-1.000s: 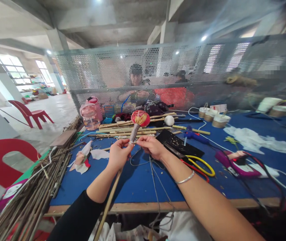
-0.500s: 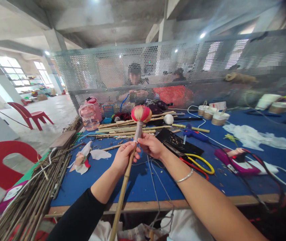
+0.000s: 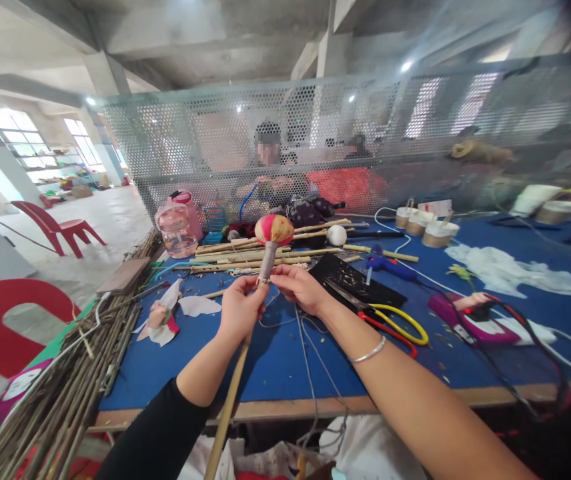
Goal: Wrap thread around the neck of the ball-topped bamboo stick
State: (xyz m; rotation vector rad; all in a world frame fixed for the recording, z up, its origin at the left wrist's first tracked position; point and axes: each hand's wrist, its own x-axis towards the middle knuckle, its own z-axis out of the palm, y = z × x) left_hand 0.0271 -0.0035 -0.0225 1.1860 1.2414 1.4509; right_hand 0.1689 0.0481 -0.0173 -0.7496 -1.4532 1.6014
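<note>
My left hand point(image 3: 240, 303) is closed around a bamboo stick point(image 3: 230, 407), just below its top. At the upper end sits a round cloth-covered head point(image 3: 274, 229), red and pale yellow. Under that head, grey cord is wound tightly round the neck point(image 3: 268, 261). My right hand point(image 3: 298, 287) pinches at the lower end of this winding, its fingertips on the thin grey cord; the exact grip is partly hidden. Loose grey cord point(image 3: 308, 360) runs down over the table edge. Scissors point(image 3: 398, 323) with red and yellow handles lie right of my right hand.
Bamboo sticks point(image 3: 225, 261) and a white ball point(image 3: 336, 236) lie behind my hands. A blue glue gun point(image 3: 390, 267), a purple device point(image 3: 460, 323) and small pots point(image 3: 439, 233) are at right. Bundled twigs point(image 3: 80, 373) line the left edge. Behind a perforated screen point(image 3: 180, 140) sits a person.
The stick has turned about its length, showing more yellow on the head, and the head has dropped slightly left. My left hand has wrapped further round the stick, thumb upward.
</note>
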